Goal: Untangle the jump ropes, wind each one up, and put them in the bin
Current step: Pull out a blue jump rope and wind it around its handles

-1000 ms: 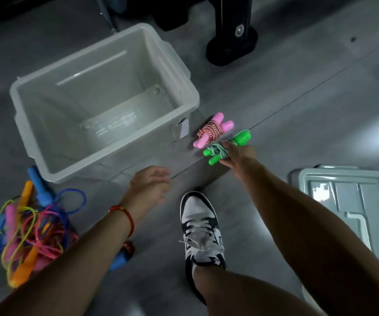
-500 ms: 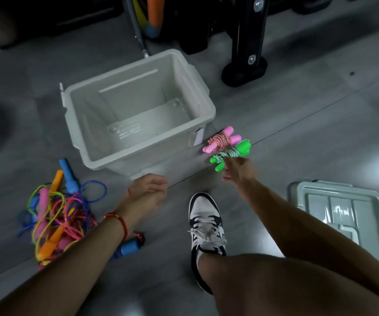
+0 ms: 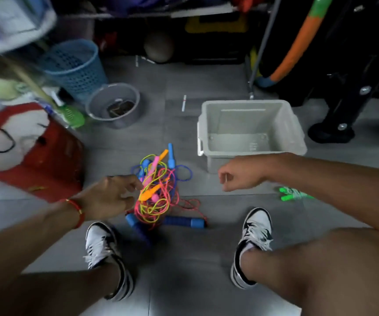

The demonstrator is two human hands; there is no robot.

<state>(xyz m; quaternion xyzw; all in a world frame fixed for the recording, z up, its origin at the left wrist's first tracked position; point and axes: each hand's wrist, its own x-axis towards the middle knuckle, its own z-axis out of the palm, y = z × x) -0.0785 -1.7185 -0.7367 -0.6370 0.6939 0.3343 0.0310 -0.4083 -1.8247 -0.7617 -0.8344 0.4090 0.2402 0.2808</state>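
Note:
A tangle of jump ropes point(image 3: 159, 195) in pink, yellow, orange and blue lies on the grey floor between my feet, with blue handles point(image 3: 185, 222) at its near edge. My left hand point(image 3: 112, 195) hovers at the tangle's left side, fingers relaxed and tips close to the orange and pink handles, holding nothing. Loosely curled and holding nothing, my right hand point(image 3: 241, 173) hangs in front of the bin. The pale grey bin point(image 3: 298, 135) stands beyond it with nothing inside. A wound green rope point(image 3: 293, 193) lies on the floor right of my right hand, partly hidden by my forearm.
A red and white bag point(image 3: 31, 151) sits at the left. A blue mesh basket point(image 3: 76, 65) and a grey round tub point(image 3: 113, 106) stand behind the tangle. A black stand point(image 3: 334, 124) and a hoop are at the back right. My shoes point(image 3: 256, 226) flank the tangle.
The view swung left, bringing the tangle to the centre. My right hand let go of the green rope and drew back toward the bin. My left hand moved to the tangle.

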